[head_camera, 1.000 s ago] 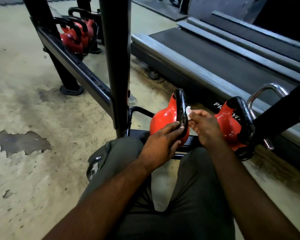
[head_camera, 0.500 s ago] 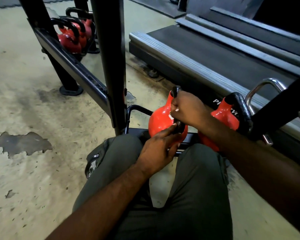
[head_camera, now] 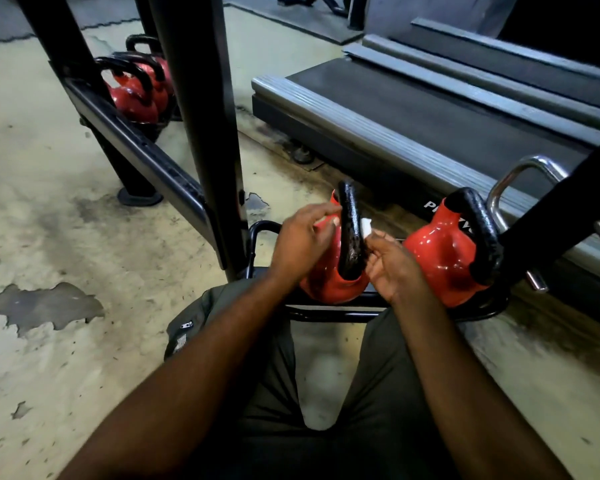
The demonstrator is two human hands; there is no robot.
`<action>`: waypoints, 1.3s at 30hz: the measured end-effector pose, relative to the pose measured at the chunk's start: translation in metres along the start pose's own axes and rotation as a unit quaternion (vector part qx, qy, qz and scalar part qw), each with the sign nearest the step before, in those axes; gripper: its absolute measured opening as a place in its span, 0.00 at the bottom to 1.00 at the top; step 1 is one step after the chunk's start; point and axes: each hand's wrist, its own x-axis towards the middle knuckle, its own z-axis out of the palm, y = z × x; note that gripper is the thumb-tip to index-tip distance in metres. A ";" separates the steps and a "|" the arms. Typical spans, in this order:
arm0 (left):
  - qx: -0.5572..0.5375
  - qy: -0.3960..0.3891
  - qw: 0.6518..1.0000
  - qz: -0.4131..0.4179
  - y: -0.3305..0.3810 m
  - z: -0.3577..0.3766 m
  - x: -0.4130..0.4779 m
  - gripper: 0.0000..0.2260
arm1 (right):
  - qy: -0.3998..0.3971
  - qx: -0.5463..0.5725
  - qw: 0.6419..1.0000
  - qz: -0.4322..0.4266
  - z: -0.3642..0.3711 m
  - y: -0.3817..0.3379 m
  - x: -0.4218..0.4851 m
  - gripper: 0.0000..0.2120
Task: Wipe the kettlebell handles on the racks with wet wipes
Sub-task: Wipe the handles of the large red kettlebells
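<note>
**A:** So, what is at the left of the frame?

**B:** A pale floor (head_camera: 49,209) with patches of peeled paint. At upper left, a cluster of red kettlebells (head_camera: 136,98) with black grips sits behind the slanted black beam of the rack (head_camera: 146,157).

**A:** And toward the middle?

**B:** The rack's thick upright stands there. Just right of it is the left hand (head_camera: 303,240), with its fingers mostly straight and its tips at the left edge of a black handle (head_camera: 350,230). There is a white speck at those tips, and I cannot tell whether they pinch anything.

**A:** Which kettlebell is that?

**B:** The near kettlebell (head_camera: 329,289), low in the centre. It is red and rests on the rack's bottom rail, above the person's knees.

**A:** Where is the wipe?

**B:** The wipe (head_camera: 366,226) is a small white wad touching the right side of that handle. The right hand (head_camera: 395,265) pinches it between thumb and fingertips.

**A:** And further right?

**B:** A second kettlebell (head_camera: 444,261) sits just beside that hand on the same rail. Behind it are a bent steel bar (head_camera: 520,171) and a grey treadmill (head_camera: 430,112), which runs across the upper right.
</note>
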 end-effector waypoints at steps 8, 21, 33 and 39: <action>-0.026 -0.168 0.985 -0.030 -0.007 -0.011 0.097 0.12 | 0.014 -0.628 0.631 -0.456 0.008 0.009 -0.035 0.13; 0.049 -0.266 0.962 -0.033 -0.010 -0.007 0.123 0.14 | -0.129 -0.901 0.205 -0.360 0.052 -0.007 -0.031 0.12; 0.015 -0.293 0.956 0.012 -0.031 -0.010 0.138 0.20 | 0.094 -0.209 0.970 -0.077 0.030 0.010 -0.012 0.14; 0.010 -0.294 0.955 0.027 -0.034 -0.009 0.141 0.16 | 0.072 -0.205 0.971 -0.103 0.010 0.024 -0.027 0.13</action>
